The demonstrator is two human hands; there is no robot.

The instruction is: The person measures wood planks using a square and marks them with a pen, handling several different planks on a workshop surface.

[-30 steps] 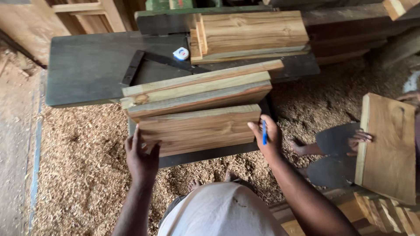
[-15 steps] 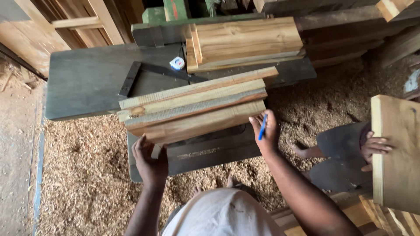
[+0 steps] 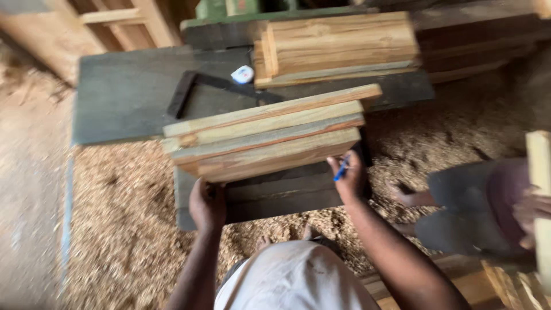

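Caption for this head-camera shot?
Left hand and pen-holding right hand grip stacked wooden boards above sawdust floor.

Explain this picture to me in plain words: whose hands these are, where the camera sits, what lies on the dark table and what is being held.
There is no machine arm here; a person works with two bare hands. The one picture comes from a camera worn on that person's head, looking down past the pale shirt.

The left hand grips the near left end of a stack of wooden boards, which rests on a dark worktable. The right hand presses the stack's near right corner while keeping a blue pen between its fingers.

Farther back on the table lie a black carpenter's square, a small blue and white object, possibly a tape measure, and a second pile of boards.

Sawdust covers the ground. At the right edge another person's hand holds a separate board upright.
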